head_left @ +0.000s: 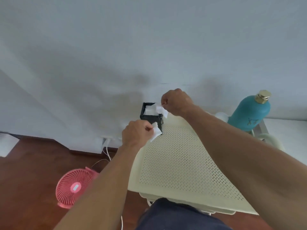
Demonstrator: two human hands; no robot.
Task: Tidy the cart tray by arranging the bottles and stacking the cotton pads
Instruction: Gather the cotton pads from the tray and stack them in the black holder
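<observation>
A cream perforated cart tray (179, 163) fills the lower middle. At its far left corner stands a small black square holder (159, 121) with white cotton pads inside. My right hand (177, 102) is over the holder's right rim, pinching a white cotton pad (162, 110). In front of the holder, my left hand (136, 133) is closed on another white cotton pad (156, 131). A teal bottle (249, 113) with a gold cap stands at the tray's far right corner. Beside it, a white rounded item shows partly behind my right forearm.
A white wall rises right behind the cart. A pink fan (74, 187) lies on the brown wooden floor (33, 171) to the left, near a wall socket with white cables (106, 146). A pale green rounded object (272, 140) sits at the right edge.
</observation>
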